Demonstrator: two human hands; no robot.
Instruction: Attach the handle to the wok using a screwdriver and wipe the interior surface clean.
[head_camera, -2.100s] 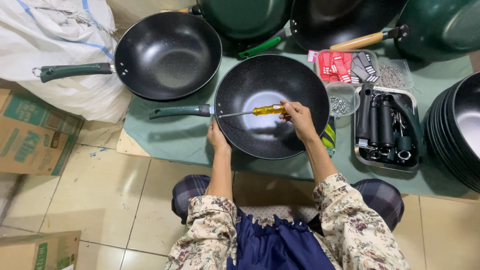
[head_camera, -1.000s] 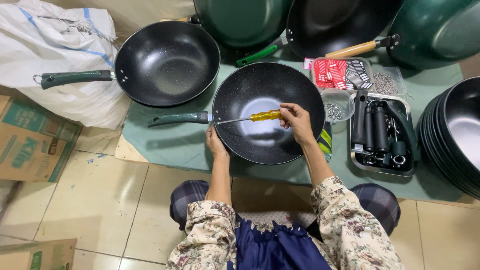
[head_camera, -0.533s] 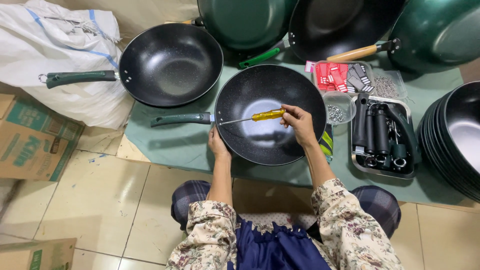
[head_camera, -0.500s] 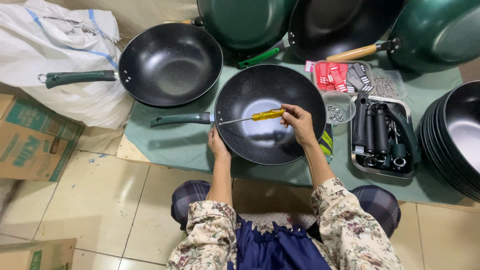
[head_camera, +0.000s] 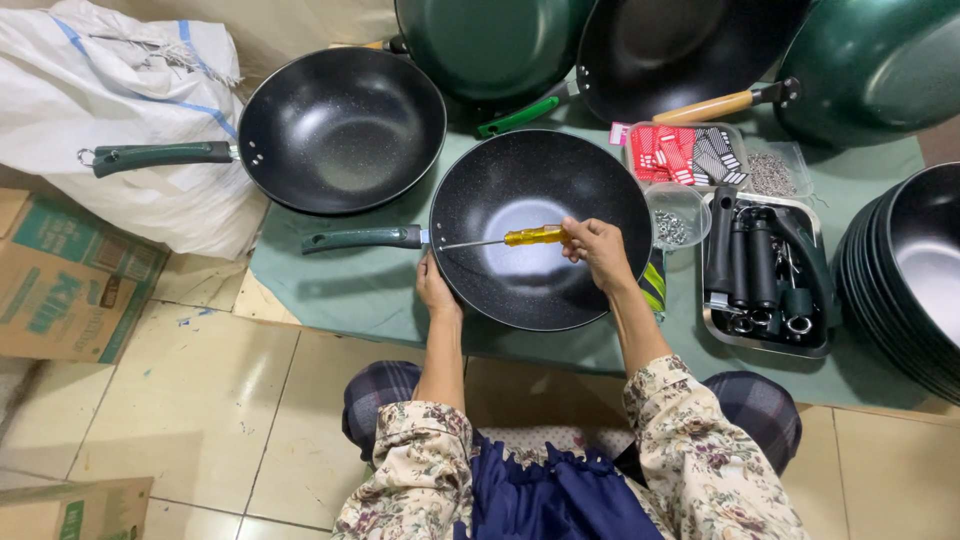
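Her right hand (head_camera: 597, 250) gripped the yellow-handled screwdriver (head_camera: 500, 239), shaft lying leftward toward the wok (head_camera: 540, 228) handle joint, beside the steadying left hand (head_camera: 437, 291) clasping the rim.

Colours here: the middle wok (head_camera: 540, 225) is black inside with pale speckles and a dark green handle (head_camera: 362, 238). The screwdriver (head_camera: 520, 238) has a see-through yellow grip. Mint-green cloth (head_camera: 330, 285) underneath, white sack (head_camera: 110, 110) with blue stripes upper left, floral cream sleeves (head_camera: 700, 460) and navy apron (head_camera: 550, 495) at the bottom.
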